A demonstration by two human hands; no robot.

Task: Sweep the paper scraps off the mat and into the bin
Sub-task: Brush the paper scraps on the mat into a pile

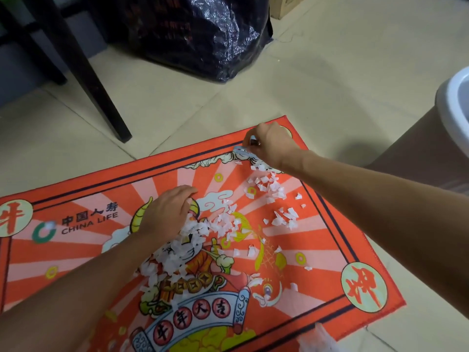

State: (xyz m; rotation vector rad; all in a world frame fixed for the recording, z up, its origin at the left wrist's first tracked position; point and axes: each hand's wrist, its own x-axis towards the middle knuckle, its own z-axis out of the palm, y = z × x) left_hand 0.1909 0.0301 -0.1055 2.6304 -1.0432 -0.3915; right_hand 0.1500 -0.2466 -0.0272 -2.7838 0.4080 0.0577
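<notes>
So there's a red mat (83,252) lying on the tiled floor (317,80), filling most of the lower frame, printed with sunburst stripes, a cartoon ox, a fish and "CHINA LIFE" at the left. White paper scraps (182,247) are all over it: a thick heap in the middle over the ox, and a looser scatter running up toward the mat's upper right corner, plus a few strays near the fish. The left hand (166,212) sits at the center of the frame, palm down with the fingers fairly straight, resting on the top edge of the big heap. The right hand (269,144) is up near the mat's far right corner with its fingers curled in, pinching what looks like a scrap or two; the exact grip is a bit blurry. The bin (454,115) is at the right edge of the frame, just off the mat, only its pale rim and brownish side showing. Upper middle there's a shiny black bag (203,34), with dark furniture legs (83,67) in the upper left.
</notes>
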